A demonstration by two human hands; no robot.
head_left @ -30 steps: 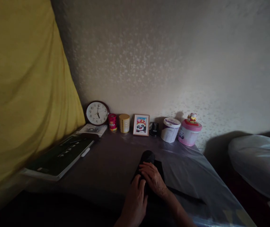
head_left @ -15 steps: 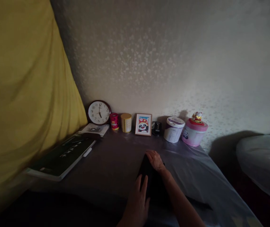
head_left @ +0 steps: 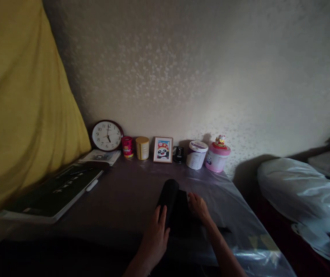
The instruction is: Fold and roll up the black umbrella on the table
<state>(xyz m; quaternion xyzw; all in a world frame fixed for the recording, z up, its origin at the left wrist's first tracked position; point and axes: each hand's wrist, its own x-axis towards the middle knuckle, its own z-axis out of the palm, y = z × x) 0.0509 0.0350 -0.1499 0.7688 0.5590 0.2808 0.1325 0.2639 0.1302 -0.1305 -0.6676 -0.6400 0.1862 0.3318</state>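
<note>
A black roll point(head_left: 168, 192) lies tilted on the covered table in front of me, with a flat black flap point(head_left: 182, 204) spreading from its right side. My left hand point(head_left: 156, 234) lies over the near part of the roll, its fingers along the top and the thumb on the right side. Curled fingers of my right hand point(head_left: 198, 207) grip the flap at its right edge. A thin dark strap point(head_left: 225, 229) sticks out to the right beyond my right wrist. The near end of the roll is hidden by my left hand and the dark.
Along the wall stand a clock point(head_left: 107, 135), a red can point(head_left: 127, 147), a yellow-lidded can point(head_left: 142, 149), a panda picture frame point(head_left: 163, 150), a small black object point(head_left: 179, 155), a white tub point(head_left: 196, 156) and a pink-lidded tub point(head_left: 217, 158). A green book point(head_left: 57, 190) lies left.
My right hand has left the roll's top and moved to the right, onto the flap's edge. The far end of the roll is now uncovered. The view has turned right.
</note>
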